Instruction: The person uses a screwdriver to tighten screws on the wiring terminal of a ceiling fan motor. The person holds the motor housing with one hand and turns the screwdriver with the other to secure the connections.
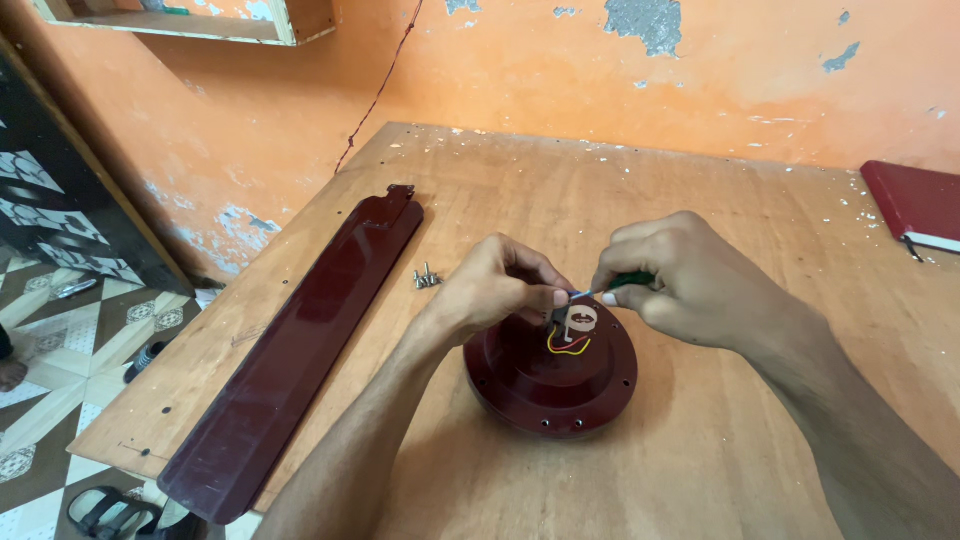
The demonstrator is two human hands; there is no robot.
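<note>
Head view shows the dark red ceiling fan motor housing (550,375) on the wooden table (700,440), where the left hand (495,290) pinches closed at its hub to steady it while the right hand (690,280), closed around a green-handled screwdriver (612,287), brings the tip there, with the fan blade (300,345) and loose screws (427,278) left of the housing.

One head-worn camera looks steeply down and forward from above the near edge of the table (720,470), facing the orange wall (560,70) beyond it. It sits close: both forearms enter from the bottom, and the hands meet near mid-frame. Its left margin takes in the tiled floor (40,330). No second view shares the scene.
</note>
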